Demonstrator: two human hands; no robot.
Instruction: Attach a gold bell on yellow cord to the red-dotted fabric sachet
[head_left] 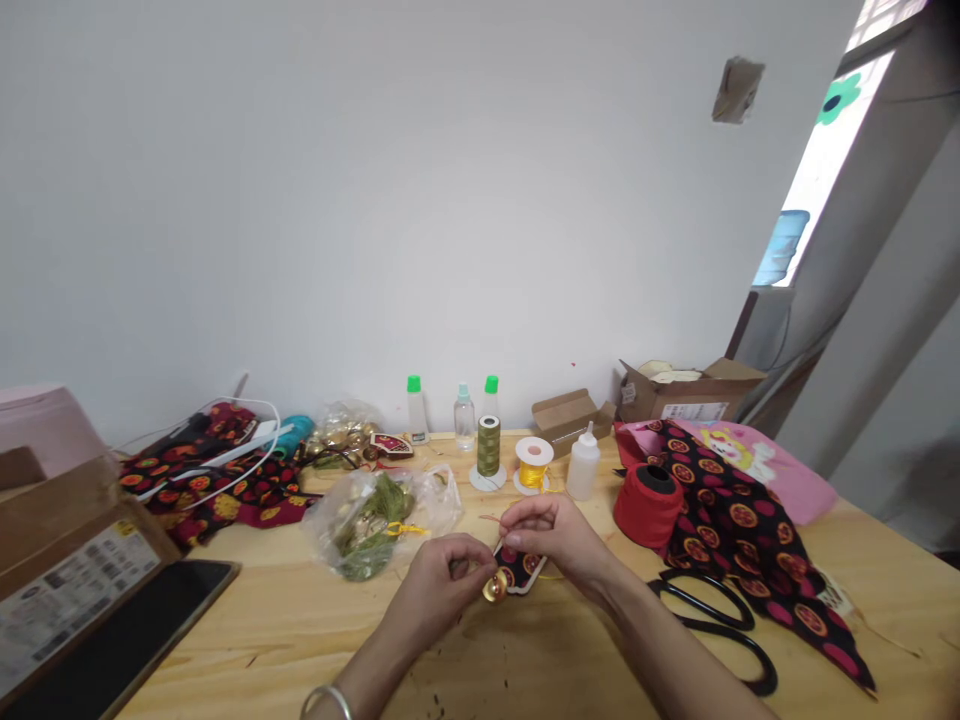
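Note:
In the head view, my left hand (450, 580) is closed, its thumb and forefinger pinching at the top of a small gold bell (495, 587). Just behind the bell is a small dark patterned fabric piece (519, 572) with a pale edge, partly covered by my fingers. My right hand (553, 535) is closed in a pinch above that piece. From its fingertips a thin reddish cord (490, 518) sticks out to the left. Where the cord runs between the two hands is too small to tell.
Behind the hands stand a green thread spool (488, 447), a yellow cord spool (533, 468) and a white squeeze bottle (583, 465). Left lies a plastic bag with green tassels (375, 525). Right are black-handled scissors (720, 625), a red ribbon roll (646, 508) and patterned cloth (739, 515).

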